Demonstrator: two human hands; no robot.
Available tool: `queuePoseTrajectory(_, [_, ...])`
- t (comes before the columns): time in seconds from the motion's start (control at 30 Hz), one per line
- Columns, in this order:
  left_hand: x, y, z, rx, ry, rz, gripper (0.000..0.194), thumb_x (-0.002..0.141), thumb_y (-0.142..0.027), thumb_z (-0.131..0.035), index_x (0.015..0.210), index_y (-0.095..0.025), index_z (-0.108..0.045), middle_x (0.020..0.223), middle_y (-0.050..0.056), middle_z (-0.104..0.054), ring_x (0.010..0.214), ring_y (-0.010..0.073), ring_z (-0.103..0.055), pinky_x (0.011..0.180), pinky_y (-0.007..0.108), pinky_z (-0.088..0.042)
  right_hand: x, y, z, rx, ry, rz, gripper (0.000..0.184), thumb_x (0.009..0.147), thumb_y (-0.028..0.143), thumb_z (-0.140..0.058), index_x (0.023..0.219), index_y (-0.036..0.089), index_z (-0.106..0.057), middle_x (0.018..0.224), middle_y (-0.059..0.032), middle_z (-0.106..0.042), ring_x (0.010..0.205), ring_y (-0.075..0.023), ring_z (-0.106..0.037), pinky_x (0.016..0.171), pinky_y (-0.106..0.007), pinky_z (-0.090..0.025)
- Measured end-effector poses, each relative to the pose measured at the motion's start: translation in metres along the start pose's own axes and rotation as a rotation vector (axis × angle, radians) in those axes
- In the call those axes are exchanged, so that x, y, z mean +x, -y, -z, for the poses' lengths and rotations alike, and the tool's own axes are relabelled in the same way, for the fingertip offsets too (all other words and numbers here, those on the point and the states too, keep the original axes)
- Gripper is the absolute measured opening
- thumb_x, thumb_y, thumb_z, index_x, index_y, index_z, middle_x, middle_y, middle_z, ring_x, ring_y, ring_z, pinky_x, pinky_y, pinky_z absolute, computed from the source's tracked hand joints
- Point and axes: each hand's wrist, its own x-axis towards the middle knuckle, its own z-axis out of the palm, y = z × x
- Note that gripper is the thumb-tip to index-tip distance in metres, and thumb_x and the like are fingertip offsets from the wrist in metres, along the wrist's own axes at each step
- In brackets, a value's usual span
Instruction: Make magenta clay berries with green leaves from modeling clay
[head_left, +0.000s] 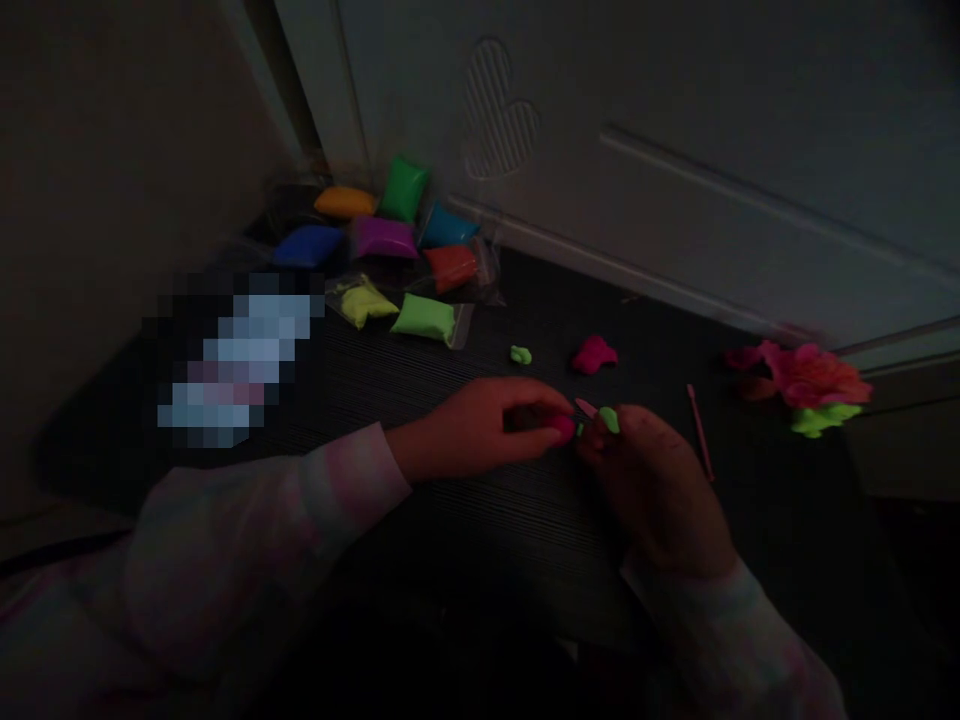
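Note:
My left hand (pixel 480 425) pinches a small piece of pink modelling clay (pixel 562 430) between thumb and fingers. Close beside it, my right hand (pixel 660 480) is closed with a light green bit of clay (pixel 609 420) at its fingertips. A thin pink pointed piece (pixel 586 408), perhaps a tool tip, shows between the two hands; which hand bears it I cannot tell. Just beyond the hands lie a larger lump of pink clay (pixel 594 355) and a small light green lump (pixel 520 355). Dim light hides the fingers' undersides.
Several bagged clay packs, among them a light green pack (pixel 426 317) and a purple pack (pixel 385 238), lie at the back left. A pink stick tool (pixel 700 432) rests right of my hands, near a pink-and-green clay flower (pixel 814 380). A white panel (pixel 570 190) bounds the dark table (pixel 465 530).

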Motion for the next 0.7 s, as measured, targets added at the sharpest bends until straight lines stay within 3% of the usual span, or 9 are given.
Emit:
queuePoseTrajectory(0.13, [-0.001,0.003,-0.004,0.403,0.001,-0.093,0.030,0.080,-0.028,-0.050,0.105,-0.014,-0.058,0.097,0.007,-0.063,0.093,0.0179,-0.050,0.085,0.031,-0.040,0.003,-0.006,0.004,-0.151,-0.081,0.073,0.010,0.068,0.033,-0.065,0.068,0.023,-0.062,0.062,0.0039,-0.054,0.060,-0.0094,-0.048,0.058,-0.024,-0.040])
queuePoseTrajectory(0.3, [-0.001,0.006,-0.004,0.462,0.019,-0.089,0.030,0.080,-0.029,-0.049,0.104,-0.013,-0.058,0.097,0.007,-0.062,0.095,0.0171,-0.050,0.086,0.030,-0.039,0.005,-0.009,0.005,-0.574,-0.146,0.315,0.007,0.071,0.028,-0.063,0.071,0.022,-0.063,0.071,0.0023,-0.060,0.067,-0.0112,-0.054,0.063,-0.025,-0.041])
queuePoseTrajectory(0.4, [-0.001,0.004,-0.002,0.402,-0.081,-0.057,0.029,0.077,-0.027,-0.053,0.102,-0.012,-0.058,0.101,0.008,-0.060,0.096,0.0169,-0.051,0.085,0.029,-0.039,0.007,-0.009,0.003,-0.756,-0.130,0.472,0.005,0.074,0.025,-0.060,0.072,0.021,-0.061,0.071,0.0018,-0.059,0.067,-0.0117,-0.054,0.061,-0.025,-0.042])
queuePoseTrajectory(0.5, [0.001,-0.001,0.001,0.239,-0.164,0.064,0.021,0.077,-0.028,-0.052,0.089,-0.013,-0.061,0.092,0.005,-0.061,0.089,0.0161,-0.054,0.078,0.028,-0.041,0.010,-0.011,0.002,-0.899,-0.120,0.637,0.004,0.076,0.022,-0.057,0.073,0.021,-0.059,0.071,0.0011,-0.059,0.069,-0.0122,-0.054,0.062,-0.025,-0.043])
queuePoseTrajectory(0.7, [0.006,-0.004,-0.001,-0.242,-0.161,0.288,0.018,0.074,-0.030,-0.056,0.081,-0.014,-0.061,0.075,-0.002,-0.060,0.070,0.0098,-0.053,0.066,0.023,-0.039,0.011,-0.013,-0.002,-1.094,-0.027,0.920,0.004,0.077,0.015,-0.056,0.078,0.018,-0.057,0.074,-0.0019,-0.060,0.071,-0.0133,-0.056,0.066,-0.028,-0.045])
